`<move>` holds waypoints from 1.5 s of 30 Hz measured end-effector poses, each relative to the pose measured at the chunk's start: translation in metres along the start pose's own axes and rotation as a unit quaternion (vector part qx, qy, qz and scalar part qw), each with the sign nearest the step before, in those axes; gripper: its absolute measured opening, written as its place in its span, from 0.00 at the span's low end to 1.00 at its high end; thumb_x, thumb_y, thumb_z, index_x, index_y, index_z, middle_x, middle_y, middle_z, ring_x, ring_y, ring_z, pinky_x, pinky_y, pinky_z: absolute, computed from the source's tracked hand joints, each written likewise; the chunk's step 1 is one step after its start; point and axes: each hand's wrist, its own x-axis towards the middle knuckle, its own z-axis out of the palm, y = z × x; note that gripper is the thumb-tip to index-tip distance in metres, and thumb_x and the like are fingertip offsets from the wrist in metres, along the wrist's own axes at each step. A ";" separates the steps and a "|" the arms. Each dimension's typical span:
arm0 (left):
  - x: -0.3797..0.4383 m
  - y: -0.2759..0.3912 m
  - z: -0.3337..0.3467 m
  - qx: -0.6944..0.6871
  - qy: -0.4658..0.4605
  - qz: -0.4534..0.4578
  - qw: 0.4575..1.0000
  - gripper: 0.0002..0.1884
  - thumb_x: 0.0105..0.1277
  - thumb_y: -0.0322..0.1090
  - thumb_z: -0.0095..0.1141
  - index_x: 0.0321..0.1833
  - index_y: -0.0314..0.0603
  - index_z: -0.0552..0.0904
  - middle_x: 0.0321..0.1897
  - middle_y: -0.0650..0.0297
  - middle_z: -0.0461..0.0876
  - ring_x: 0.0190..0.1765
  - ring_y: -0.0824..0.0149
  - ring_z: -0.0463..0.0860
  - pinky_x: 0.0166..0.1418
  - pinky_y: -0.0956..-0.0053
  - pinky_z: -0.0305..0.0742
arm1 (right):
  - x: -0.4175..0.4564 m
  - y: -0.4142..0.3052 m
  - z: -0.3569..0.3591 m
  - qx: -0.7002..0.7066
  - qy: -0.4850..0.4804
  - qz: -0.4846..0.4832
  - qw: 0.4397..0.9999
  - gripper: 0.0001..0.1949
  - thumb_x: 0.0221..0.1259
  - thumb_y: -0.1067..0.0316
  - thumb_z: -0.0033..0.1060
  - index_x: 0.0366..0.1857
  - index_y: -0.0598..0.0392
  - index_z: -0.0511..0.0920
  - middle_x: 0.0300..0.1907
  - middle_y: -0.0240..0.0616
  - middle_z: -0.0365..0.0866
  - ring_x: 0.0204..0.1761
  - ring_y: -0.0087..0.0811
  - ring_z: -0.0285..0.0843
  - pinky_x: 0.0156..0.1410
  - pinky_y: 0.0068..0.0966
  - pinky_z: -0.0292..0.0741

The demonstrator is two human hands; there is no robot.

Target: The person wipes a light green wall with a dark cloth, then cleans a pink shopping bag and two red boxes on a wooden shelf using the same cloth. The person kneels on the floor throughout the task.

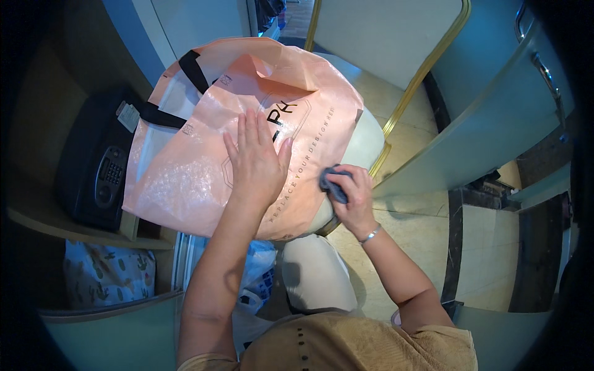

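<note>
A large pink shopping bag (195, 171) with black handles and printed writing lies on a pale chair seat (364, 139). My left hand (260, 162) rests flat on the bag's front, fingers a little spread, holding nothing. At the bag's right edge, my right hand (353, 197) grips a bunched dark grey-blue cloth (335, 183) against the bag. A bracelet circles my right wrist.
A black keypad safe (95, 162) stands on a wooden shelf at the left, above a cactus-print fabric (109, 273). Plastic bags (260, 266) lie below. The gold-framed chair back (371, 37) rises ahead; frosted glass doors (487, 120) with metal handles stand right.
</note>
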 end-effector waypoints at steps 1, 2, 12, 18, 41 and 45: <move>0.000 0.000 0.001 0.002 0.002 -0.002 1.000 0.36 0.79 0.49 0.50 0.79 0.28 0.61 0.81 0.39 0.59 0.83 0.42 0.56 0.82 0.36 0.45 | -0.005 0.007 -0.006 -0.019 -0.006 0.032 0.999 0.16 0.48 0.73 0.72 0.43 0.49 0.85 0.49 0.37 0.83 0.54 0.43 0.78 0.58 0.38 0.71; 0.000 -0.001 0.002 0.005 0.003 -0.003 1.000 0.36 0.79 0.49 0.50 0.79 0.28 0.61 0.81 0.39 0.59 0.83 0.42 0.56 0.83 0.36 0.45 | -0.003 0.012 -0.012 -0.025 0.005 0.044 0.999 0.15 0.48 0.74 0.71 0.43 0.50 0.85 0.49 0.39 0.82 0.54 0.44 0.79 0.59 0.39 0.71; 0.000 -0.001 -0.001 -0.004 -0.010 -0.010 1.000 0.36 0.79 0.49 0.49 0.80 0.28 0.60 0.81 0.40 0.58 0.83 0.41 0.55 0.83 0.37 0.44 | 0.042 -0.035 0.024 0.066 0.041 -0.011 0.997 0.21 0.48 0.75 0.71 0.51 0.49 0.83 0.57 0.43 0.79 0.60 0.49 0.75 0.67 0.41 0.71; 0.002 -0.002 0.000 -0.005 -0.001 0.001 1.000 0.36 0.79 0.48 0.50 0.80 0.28 0.60 0.81 0.39 0.58 0.83 0.40 0.55 0.83 0.37 0.44 | 0.051 0.028 0.018 -0.003 0.066 0.120 0.991 0.17 0.56 0.76 0.65 0.52 0.52 0.81 0.54 0.47 0.76 0.59 0.51 0.73 0.66 0.42 0.71; -0.001 -0.005 0.002 0.019 0.000 0.006 1.000 0.35 0.78 0.47 0.50 0.79 0.28 0.61 0.81 0.39 0.58 0.83 0.40 0.56 0.82 0.35 0.46 | 0.088 -0.018 0.023 0.116 0.057 0.017 0.991 0.16 0.52 0.75 0.69 0.47 0.53 0.84 0.54 0.44 0.79 0.58 0.49 0.77 0.65 0.40 0.74; 0.003 0.000 -0.001 0.001 -0.014 -0.002 1.000 0.35 0.79 0.47 0.50 0.80 0.29 0.61 0.81 0.39 0.58 0.83 0.41 0.56 0.82 0.36 0.45 | 0.050 -0.013 0.023 0.037 0.036 0.007 0.999 0.16 0.52 0.76 0.69 0.47 0.52 0.84 0.54 0.41 0.80 0.57 0.46 0.76 0.64 0.40 0.71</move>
